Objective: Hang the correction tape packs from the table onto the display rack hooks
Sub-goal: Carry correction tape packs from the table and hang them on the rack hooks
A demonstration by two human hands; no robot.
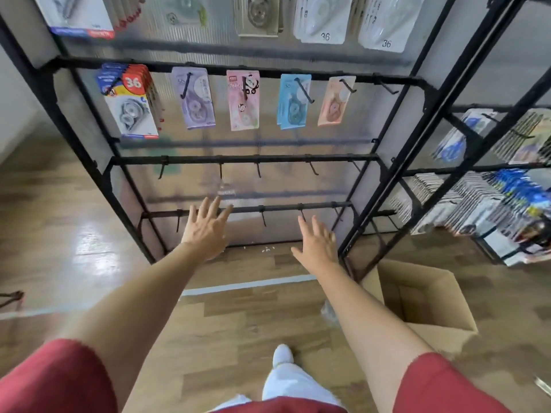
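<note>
left hand (205,228) and right hand (317,242) empty, fingers spread, by rack (298,158); packs (243,108) hang on middle row, table out of view, so fetch one, slide its hole fully onto bare hook (258,169)

Just 1 view here: wide-angle cam worn on the head, standing height, tilted forward and down at the black metal display rack (238,158) close in front, glossy wood-plank floor (253,311) filling the bottom.

Bare hooks (263,217) jut just past left hand (205,231) and right hand (317,242) fingertips; open air between, packs (243,117) hang well above
</note>
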